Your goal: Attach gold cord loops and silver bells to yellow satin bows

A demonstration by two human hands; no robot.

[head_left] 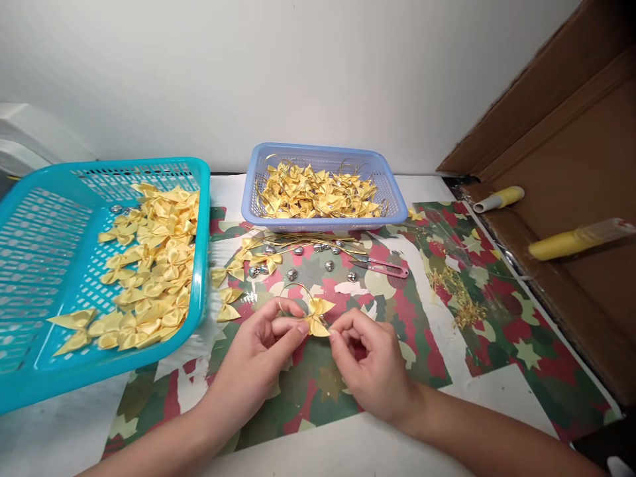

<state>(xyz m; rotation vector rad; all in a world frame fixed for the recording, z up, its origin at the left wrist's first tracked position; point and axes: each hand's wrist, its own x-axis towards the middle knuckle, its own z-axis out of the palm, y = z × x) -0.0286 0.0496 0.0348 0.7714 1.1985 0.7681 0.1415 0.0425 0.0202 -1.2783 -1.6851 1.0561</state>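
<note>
Between my two hands is a yellow ribbon bow (317, 318) with a loop of gold cord (294, 289) rising from its left side. My left hand (271, 334) pinches the bow's left side, near the foot of the loop, between thumb and fingers. On the other side, my right hand (365, 354) has thumb and forefinger closed at the tip of the bow's lower right tail. A small silver bell seems to show partly behind the bow. Just beyond my hands lie several silver bells (291, 274), a bundle of gold cords (313, 242) and a pink-handled thread snipper (382, 266).
A turquoise basket (199, 291) of loose yellow bows stands at the left. At the back, a blue-violet basket (325, 224) holds bows with gold loops. Loose bows (228, 305) lie between them. Gold cord scraps (462, 301) are at the right, beside a cardboard wall (571, 165) with yellow tubes (556, 244).
</note>
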